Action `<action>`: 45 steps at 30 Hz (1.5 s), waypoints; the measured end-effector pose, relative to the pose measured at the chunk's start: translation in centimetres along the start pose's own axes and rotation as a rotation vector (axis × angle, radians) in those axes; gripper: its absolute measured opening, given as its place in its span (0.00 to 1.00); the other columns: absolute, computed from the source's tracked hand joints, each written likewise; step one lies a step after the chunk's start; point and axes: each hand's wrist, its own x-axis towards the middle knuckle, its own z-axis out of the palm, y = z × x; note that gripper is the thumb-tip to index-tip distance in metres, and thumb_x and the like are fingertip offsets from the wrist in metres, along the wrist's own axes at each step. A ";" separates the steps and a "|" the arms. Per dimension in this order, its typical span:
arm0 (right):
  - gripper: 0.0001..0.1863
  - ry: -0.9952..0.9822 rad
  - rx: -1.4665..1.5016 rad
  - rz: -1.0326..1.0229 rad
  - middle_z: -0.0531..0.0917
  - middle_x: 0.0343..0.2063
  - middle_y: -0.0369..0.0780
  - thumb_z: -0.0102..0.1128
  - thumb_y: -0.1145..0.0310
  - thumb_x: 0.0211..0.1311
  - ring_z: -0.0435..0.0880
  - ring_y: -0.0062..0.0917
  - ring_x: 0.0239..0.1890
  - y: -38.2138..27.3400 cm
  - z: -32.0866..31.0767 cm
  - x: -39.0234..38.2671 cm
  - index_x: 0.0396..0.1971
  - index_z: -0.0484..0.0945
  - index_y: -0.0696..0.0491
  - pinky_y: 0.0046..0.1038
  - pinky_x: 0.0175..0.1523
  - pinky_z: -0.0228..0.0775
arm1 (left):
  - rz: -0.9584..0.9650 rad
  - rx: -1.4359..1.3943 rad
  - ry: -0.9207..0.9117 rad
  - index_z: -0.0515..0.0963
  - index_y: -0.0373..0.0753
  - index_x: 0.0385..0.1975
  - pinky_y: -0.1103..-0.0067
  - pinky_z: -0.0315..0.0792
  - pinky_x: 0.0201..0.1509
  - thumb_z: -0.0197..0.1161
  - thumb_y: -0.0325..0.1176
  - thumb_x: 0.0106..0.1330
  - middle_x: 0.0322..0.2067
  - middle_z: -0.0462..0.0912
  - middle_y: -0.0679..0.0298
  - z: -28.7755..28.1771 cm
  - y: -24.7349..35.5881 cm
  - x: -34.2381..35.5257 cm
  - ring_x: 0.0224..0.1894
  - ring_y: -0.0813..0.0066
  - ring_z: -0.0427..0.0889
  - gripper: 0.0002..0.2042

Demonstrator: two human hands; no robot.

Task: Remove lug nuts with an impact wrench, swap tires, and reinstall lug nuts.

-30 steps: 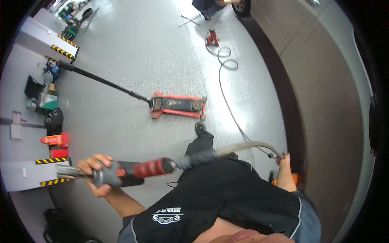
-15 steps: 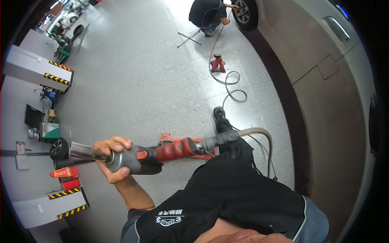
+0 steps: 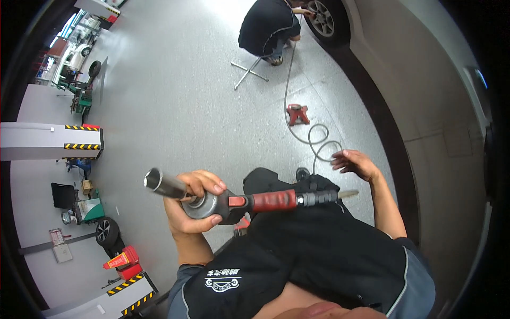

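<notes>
My left hand (image 3: 192,204) grips the grey head of a pneumatic impact wrench (image 3: 234,200) with a red handle and a long silver socket (image 3: 161,183) pointing up-left. The wrench lies level in front of my dark shirt, its air hose end (image 3: 345,194) trailing right. My right hand (image 3: 355,162) hovers empty with fingers spread, above and to the right of the wrench's hose end, near the coiled hose (image 3: 319,143) on the floor.
A crouching person (image 3: 268,29) on a stool works at a car wheel (image 3: 324,18) at the top. A red jack stand (image 3: 297,114) sits on the grey floor. A silver car body (image 3: 441,106) runs along the right. Lift posts (image 3: 50,141) with hazard stripes and a loose tyre (image 3: 105,231) stand left.
My view tilted up and the floor jack dropped out of sight behind my body. My right hand let go of the hose and rose, open. The wrench was lifted higher.
</notes>
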 end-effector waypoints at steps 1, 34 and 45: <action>0.30 -0.104 0.008 -0.009 0.82 0.42 0.46 0.51 0.47 0.64 0.83 0.30 0.43 -2.3 0.8 1.4 0.51 0.73 0.60 0.29 0.46 0.73 | 0.005 -0.004 0.001 0.67 0.40 0.28 0.66 0.76 0.42 0.73 0.21 0.31 0.29 0.80 0.53 -1.0 -0.7 2.4 0.39 0.57 0.81 0.23; 0.41 1.386 -0.721 0.148 0.79 0.34 0.48 0.71 0.69 0.36 0.79 0.45 0.39 -34.1 9.4 43.6 0.57 0.67 0.55 0.40 0.44 0.70 | -1.522 0.005 -1.190 0.74 0.32 0.41 0.71 0.79 0.43 0.40 0.51 0.72 0.34 0.82 0.54 -2.0 -45.5 62.0 0.37 0.68 0.83 0.25; 0.31 1.183 -0.576 0.274 0.81 0.36 0.49 0.70 0.70 0.37 0.80 0.46 0.41 -37.4 -8.1 41.9 0.48 0.72 0.53 0.42 0.44 0.73 | -1.888 -0.440 -0.944 0.66 0.27 0.51 0.64 0.71 0.57 0.39 0.54 0.72 0.47 0.77 0.48 6.5 -51.2 68.8 0.50 0.58 0.77 0.30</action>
